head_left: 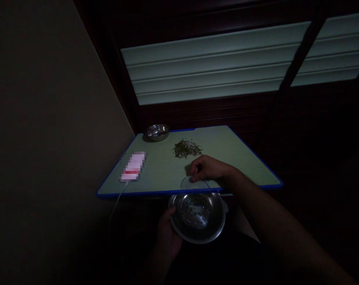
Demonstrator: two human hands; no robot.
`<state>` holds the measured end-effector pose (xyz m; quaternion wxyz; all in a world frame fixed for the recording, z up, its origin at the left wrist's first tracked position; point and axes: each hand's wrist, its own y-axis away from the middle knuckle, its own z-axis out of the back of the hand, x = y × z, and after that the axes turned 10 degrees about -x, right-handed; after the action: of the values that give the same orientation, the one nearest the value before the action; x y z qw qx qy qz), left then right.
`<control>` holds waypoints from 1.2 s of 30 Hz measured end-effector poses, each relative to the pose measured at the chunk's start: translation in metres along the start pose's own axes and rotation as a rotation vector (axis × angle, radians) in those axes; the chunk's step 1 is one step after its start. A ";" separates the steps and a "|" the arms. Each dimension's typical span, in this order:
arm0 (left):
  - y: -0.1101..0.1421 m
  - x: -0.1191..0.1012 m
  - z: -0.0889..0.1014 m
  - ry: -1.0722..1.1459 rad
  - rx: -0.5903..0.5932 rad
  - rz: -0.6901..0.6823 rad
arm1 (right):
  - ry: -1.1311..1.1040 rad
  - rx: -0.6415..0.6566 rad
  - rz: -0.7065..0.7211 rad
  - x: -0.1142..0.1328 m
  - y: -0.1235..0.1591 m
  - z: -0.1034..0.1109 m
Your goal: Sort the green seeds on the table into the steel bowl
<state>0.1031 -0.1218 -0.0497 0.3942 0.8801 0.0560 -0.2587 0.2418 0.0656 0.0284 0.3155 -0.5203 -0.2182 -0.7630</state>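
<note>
My left hand (pixel 170 235) grips the left rim of a steel bowl (pixel 197 235), which I hold just below the table's front edge. A few small bits lie in its bottom. Above it, my right hand (pixel 207 168) is closed, with fingertips pinched on a clear, round, flat piece like a plastic lid (pixel 187 183) at the edge of the tabletop. Beyond that hand, a loose pile of small green grains (pixel 186 148), mixed with some paler ones, lies on the table.
The pale green tabletop (pixel 239 154) has a blue rim. A smaller steel bowl (pixel 157 133) stands at the back left. A phone (pixel 134 167) with a lit, blurred screen lies at the left, its white cable (pixel 117 202) hanging over the edge. Behind are dark wooden louvred panels (pixel 212 65).
</note>
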 end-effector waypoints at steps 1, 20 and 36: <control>0.000 0.000 0.000 0.001 0.007 -0.001 | 0.001 0.006 -0.006 0.000 0.000 0.000; 0.004 -0.013 -0.014 -0.062 -0.003 0.000 | 0.131 -0.608 0.046 -0.005 -0.010 0.008; 0.005 -0.007 -0.007 -0.044 -0.019 0.010 | 0.633 -0.788 0.100 -0.012 -0.007 0.011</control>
<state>0.1014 -0.1195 -0.0385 0.4051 0.8705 0.0455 -0.2757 0.2474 0.0810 0.0216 0.1820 -0.3530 0.2178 -0.8915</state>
